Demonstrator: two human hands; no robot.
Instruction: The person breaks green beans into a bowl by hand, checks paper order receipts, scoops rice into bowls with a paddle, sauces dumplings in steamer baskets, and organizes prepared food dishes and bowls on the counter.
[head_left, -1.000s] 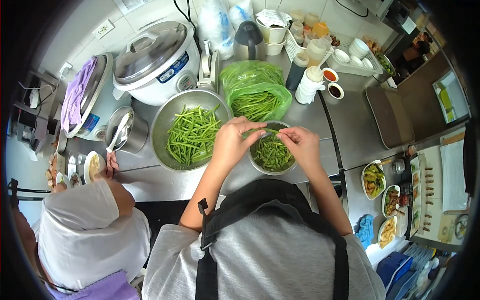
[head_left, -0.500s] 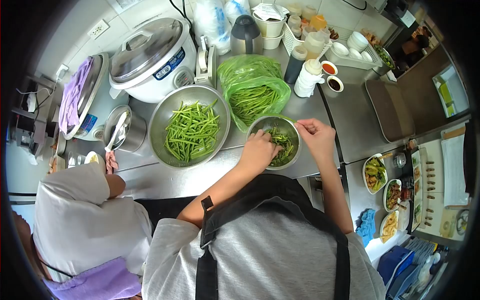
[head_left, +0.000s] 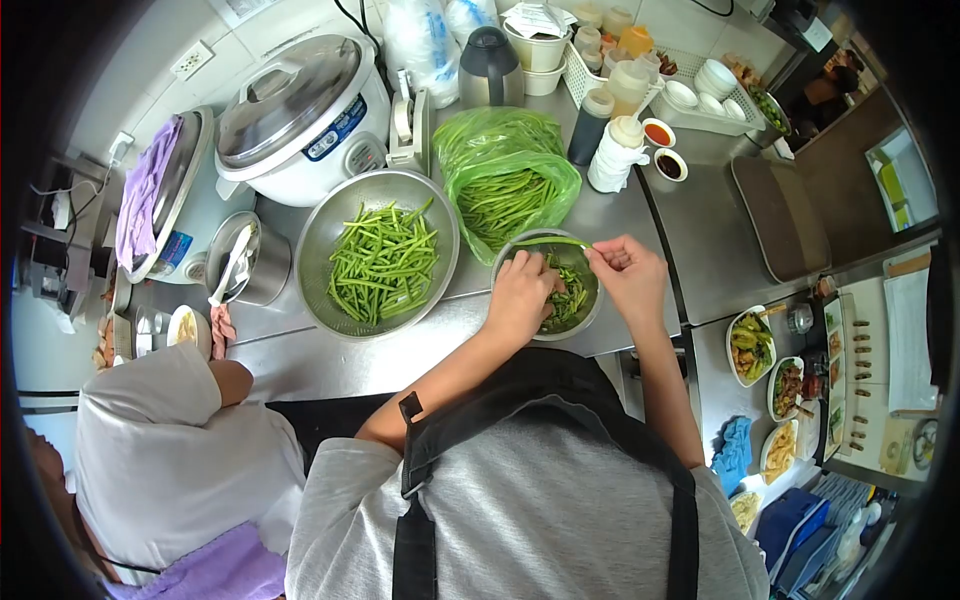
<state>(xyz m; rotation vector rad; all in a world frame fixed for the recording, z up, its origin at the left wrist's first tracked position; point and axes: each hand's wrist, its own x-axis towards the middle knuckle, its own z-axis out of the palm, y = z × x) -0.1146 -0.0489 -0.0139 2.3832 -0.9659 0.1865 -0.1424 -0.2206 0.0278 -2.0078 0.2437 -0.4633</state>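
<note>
Pinching a green bean (head_left: 548,240) near its right end between narrowed thumb and fingertips of the right hand (head_left: 632,274); holding it nearly crosswise, long axis running leftward from those fingertips over the far side of the small steel bowl (head_left: 592,308), with the free end just beyond the left hand (head_left: 518,295) (nearer to that tip than the right); dipping the curled left fingers into the bowl, unclear whether gripping any bean pieces (head_left: 572,292). Working beside a larger steel bowl (head_left: 318,240) of cut beans (head_left: 380,268).
</note>
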